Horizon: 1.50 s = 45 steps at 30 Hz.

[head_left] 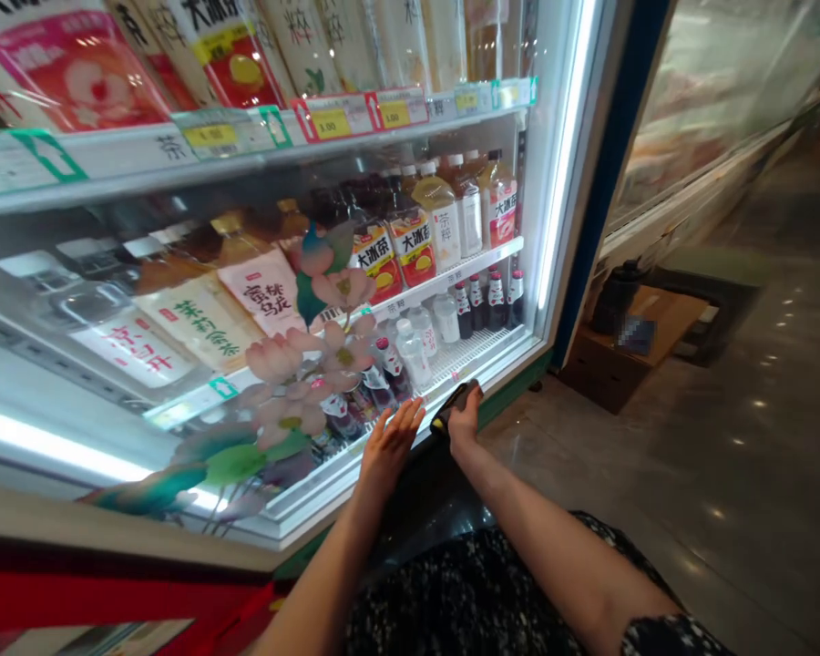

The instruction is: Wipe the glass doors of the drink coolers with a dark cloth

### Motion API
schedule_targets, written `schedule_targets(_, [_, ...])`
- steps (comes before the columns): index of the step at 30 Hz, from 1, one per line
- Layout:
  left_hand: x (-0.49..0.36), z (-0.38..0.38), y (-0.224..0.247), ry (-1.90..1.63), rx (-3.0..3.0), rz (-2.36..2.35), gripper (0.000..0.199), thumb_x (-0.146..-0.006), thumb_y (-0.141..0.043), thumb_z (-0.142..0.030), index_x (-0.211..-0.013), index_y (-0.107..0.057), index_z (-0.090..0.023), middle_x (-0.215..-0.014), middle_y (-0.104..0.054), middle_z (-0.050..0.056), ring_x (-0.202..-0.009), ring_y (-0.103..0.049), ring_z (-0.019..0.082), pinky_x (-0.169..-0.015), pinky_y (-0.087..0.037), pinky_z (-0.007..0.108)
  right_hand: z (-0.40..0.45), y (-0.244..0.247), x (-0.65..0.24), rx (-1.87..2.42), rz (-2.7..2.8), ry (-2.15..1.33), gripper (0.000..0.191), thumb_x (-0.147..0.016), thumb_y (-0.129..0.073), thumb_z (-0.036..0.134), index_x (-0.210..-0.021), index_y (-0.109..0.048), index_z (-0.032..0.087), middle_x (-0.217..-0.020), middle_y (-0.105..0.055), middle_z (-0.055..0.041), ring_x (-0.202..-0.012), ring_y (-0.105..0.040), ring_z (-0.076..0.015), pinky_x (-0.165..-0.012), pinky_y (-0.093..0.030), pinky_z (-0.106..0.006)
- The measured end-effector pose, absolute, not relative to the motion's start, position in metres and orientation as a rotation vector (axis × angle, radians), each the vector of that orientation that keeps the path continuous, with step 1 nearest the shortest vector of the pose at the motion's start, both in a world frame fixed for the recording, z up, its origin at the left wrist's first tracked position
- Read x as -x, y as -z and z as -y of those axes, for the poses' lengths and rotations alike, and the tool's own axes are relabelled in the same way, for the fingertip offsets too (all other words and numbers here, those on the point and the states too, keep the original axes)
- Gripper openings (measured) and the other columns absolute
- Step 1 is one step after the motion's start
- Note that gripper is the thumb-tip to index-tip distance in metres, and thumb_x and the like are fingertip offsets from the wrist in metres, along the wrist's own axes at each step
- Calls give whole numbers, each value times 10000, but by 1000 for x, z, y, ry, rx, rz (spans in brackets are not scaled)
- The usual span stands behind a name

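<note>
My right hand is wrapped round a dark handheld device with a bit of yellow at its near end. Just left of the device, my left hand reaches forward with fingers stretched out and nothing in it. Both hands are at the lower front edge of a lit drinks cooler. Behind its flower-printed glass, small dark bottles and a clear bottle stand on the lowest shelf. Whether the left fingertips touch the glass is unclear.
Larger tea bottles fill the middle shelf, with price tags above them. To the right, a cardboard box on the tiled floor carries a black bottle. A red surface lies at lower left.
</note>
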State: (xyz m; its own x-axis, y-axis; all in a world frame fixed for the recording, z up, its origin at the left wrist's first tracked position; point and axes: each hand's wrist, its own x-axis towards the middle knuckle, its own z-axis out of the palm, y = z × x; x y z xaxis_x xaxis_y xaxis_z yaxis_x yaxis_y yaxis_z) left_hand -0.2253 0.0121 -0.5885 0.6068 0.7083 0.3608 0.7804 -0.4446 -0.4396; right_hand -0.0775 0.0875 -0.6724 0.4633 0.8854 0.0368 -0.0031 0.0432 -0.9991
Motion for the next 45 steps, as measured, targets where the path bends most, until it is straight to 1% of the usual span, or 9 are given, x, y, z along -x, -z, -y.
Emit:
schedule_targets(4, [252,24,591,114,2253,1342,832,-912,-410,9,-1622,-122,-315,-1695,-169,-34,-1574,-70,149,-1303,-191,436,-67,652,91,1331,969,-773,791,-828,-416,168,-1603,-267,224,-1687,-175,-93,-1564,-149,-259,-1258,-195,-497])
schedule_targets(7, [270,49,594,102,2217,1454,876,-892,-438,5,-1617,-81,-334,-1693,-163,-39,-1576,-50,152,-1298,-192,476,-40,648,104,1323,1148,-634,705,-793,-495,175,-1495,-453,222,-1531,-379,-149,-1433,-370,-304,-1194,-300,-493])
schedule_targets(10, [284,69,599,81,2146,1503,847,-899,-428,1,-1615,-117,-328,-1693,-144,-41,-1578,-29,164,-1298,-167,510,-26,657,111,1344,1163,-516,618,-758,-529,172,-1376,-511,197,-1267,-516,-150,-1180,-525,-294,-1045,-427,-462])
schedule_targets(15, [295,103,611,116,2005,1629,782,-914,-428,-23,-1614,-192,-278,-1699,-128,9,-1581,-4,229,-1283,-103,586,-27,657,116,1300,1236,-466,532,-808,-513,195,-1336,-456,176,-1162,-500,-118,-1007,-528,-246,-884,-479,-391])
schedule_targets(23, [310,147,627,128,1850,1977,840,-876,-502,-38,-1614,-185,-281,-1701,-96,54,-1572,57,286,-1256,-72,641,10,640,121,964,1782,-436,361,-765,-563,107,-1068,-675,269,-969,-595,-52,-939,-556,-234,-842,-497,-375])
schedule_targets(28, [312,159,626,96,1818,2198,888,-847,-524,-36,-1617,-177,-313,-1705,-91,43,-1567,65,290,-1262,-89,624,3,623,130,969,1758,-361,348,-836,-542,151,-1148,-671,236,-1036,-567,-94,-1003,-540,-273,-912,-489,-466])
schedule_targets(33, [317,166,627,160,1783,2248,928,-829,-559,-39,-1616,-168,-336,-1708,-85,44,-1568,76,292,-1258,-127,620,18,624,153,714,2086,-252,437,-914,-514,174,-1290,-678,326,-1081,-635,-80,-984,-581,-241,-878,-505,-390])
schedule_targets(38, [327,184,629,169,1720,2270,946,-831,-574,-44,-1622,-147,-339,-1710,-81,65,-1579,-15,318,-1244,-109,663,26,644,149,599,2307,-132,423,-890,-516,129,-1136,-762,370,-971,-684,-49,-856,-569,-219,-757,-474,-328])
schedule_targets(45, [327,197,631,125,1647,2473,1032,-780,-741,-194,-1631,-162,-270,-1711,-35,133,-1570,0,372,-1237,-148,651,40,627,188,460,2241,-158,501,-935,-496,130,-1350,-656,359,-1159,-676,-73,-992,-580,-237,-874,-484,-372])
